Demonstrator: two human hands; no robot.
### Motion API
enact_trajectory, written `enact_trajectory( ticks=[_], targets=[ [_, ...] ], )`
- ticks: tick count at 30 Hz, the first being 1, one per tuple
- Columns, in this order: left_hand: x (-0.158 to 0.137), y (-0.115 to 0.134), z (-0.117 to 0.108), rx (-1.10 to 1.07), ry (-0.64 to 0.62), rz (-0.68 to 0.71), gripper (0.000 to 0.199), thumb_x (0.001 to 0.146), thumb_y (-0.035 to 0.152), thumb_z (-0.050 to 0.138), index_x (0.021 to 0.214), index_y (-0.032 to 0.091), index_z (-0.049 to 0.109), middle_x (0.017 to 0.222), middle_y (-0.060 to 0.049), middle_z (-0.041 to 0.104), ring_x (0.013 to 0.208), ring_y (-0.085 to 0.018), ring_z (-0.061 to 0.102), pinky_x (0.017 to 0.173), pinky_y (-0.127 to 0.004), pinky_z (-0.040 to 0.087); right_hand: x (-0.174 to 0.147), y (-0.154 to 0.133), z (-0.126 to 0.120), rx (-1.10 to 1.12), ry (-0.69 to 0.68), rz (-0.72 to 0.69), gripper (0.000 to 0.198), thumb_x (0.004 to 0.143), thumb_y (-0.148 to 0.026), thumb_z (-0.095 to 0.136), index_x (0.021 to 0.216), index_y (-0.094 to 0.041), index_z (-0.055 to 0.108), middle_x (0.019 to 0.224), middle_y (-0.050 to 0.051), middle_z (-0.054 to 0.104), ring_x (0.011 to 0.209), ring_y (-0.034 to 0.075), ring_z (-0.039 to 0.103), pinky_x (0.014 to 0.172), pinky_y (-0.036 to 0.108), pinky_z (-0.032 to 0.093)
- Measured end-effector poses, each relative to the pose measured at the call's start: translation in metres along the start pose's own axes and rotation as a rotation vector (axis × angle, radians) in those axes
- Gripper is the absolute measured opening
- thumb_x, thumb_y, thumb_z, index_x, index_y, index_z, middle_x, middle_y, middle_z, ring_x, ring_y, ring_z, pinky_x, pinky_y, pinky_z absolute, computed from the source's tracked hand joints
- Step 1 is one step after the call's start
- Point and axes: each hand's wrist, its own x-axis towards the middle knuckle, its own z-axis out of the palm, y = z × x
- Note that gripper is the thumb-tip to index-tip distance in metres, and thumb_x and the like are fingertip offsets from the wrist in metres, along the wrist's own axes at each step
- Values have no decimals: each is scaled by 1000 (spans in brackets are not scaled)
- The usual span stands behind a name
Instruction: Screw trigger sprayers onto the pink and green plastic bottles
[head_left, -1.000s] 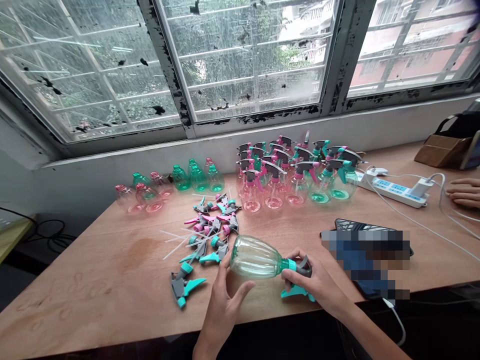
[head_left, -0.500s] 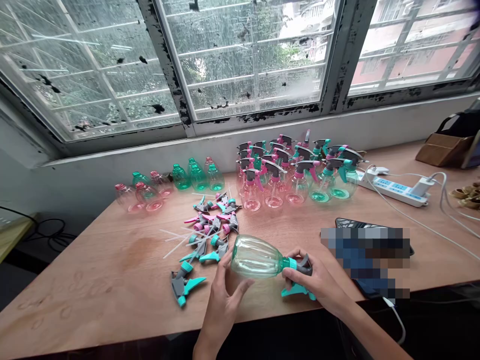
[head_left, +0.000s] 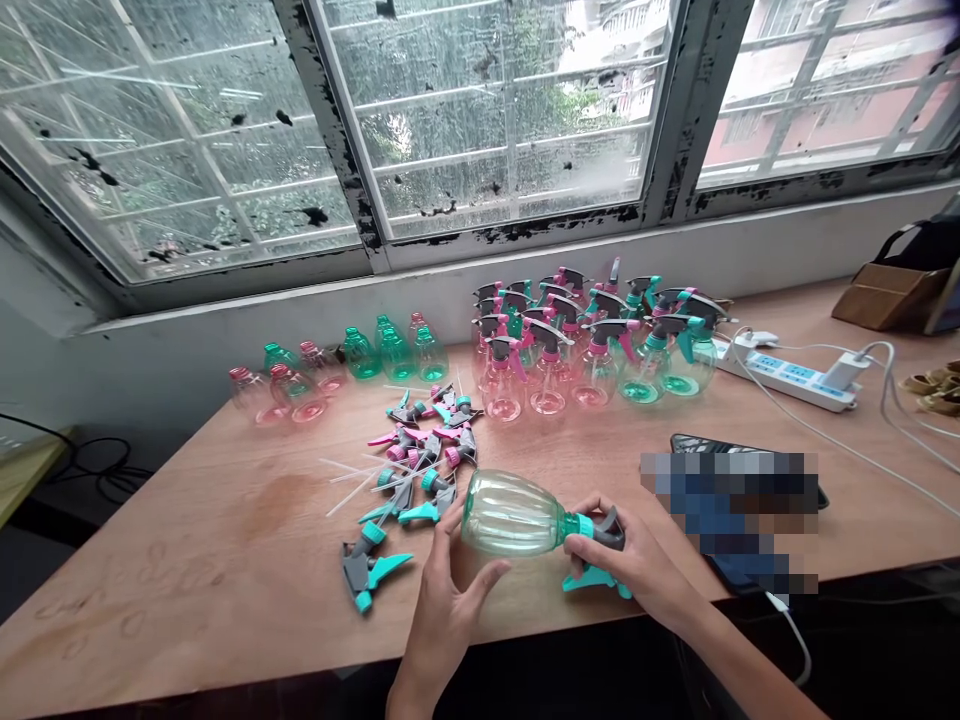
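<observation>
A translucent green spray bottle lies sideways above the table's front edge, its base toward my left hand. The fingers of that hand curve around the base, partly hidden by it, with the thumb below. My right hand grips the grey and teal trigger sprayer seated on the bottle's neck. Its teal trigger hangs beneath the fingers. Left of my left hand, a loose teal and grey trigger sprayer lies on the wood. Several more loose sprayers, pink and teal, lie in a pile with thin white tubes.
Headless pink and green bottles stand at the back left. A group of bottles fitted with sprayers stands at the back centre. To the right are a power strip with white cables, a dark phone-like device, partly pixelated, and a brown bag.
</observation>
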Motion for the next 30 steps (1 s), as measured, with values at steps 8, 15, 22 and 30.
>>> enact_trajectory(
  ticks=[8,15,22,30],
  targets=[
    [2,-1,0,4,7,33,54,93,40,66,143,30,48,154,-9,49,148,-33,38,122,-50,31,-1,-3,0,-9,16,6,29,85,-40,79,90,-22,57,69,-3,71,62,18,69,67,31,55],
    [1,-1,0,12,1,13,59,89,38,72,142,31,46,154,-8,49,142,-32,47,119,-48,37,-1,-3,1,-1,-9,5,28,85,-38,80,91,-22,58,71,-4,71,62,17,69,66,30,57],
    [4,0,0,38,13,47,58,92,36,68,146,32,45,158,-8,45,150,-31,34,124,-49,28,-2,-4,1,-12,5,14,29,84,-41,80,90,-22,58,70,-4,72,62,17,70,67,30,57],
    [1,2,0,7,-3,-8,67,89,41,71,148,31,40,157,-9,46,149,-32,37,122,-50,30,-3,-3,2,-90,-28,-11,28,86,-41,79,92,-22,59,71,-2,71,64,20,71,67,33,58]
  ],
)
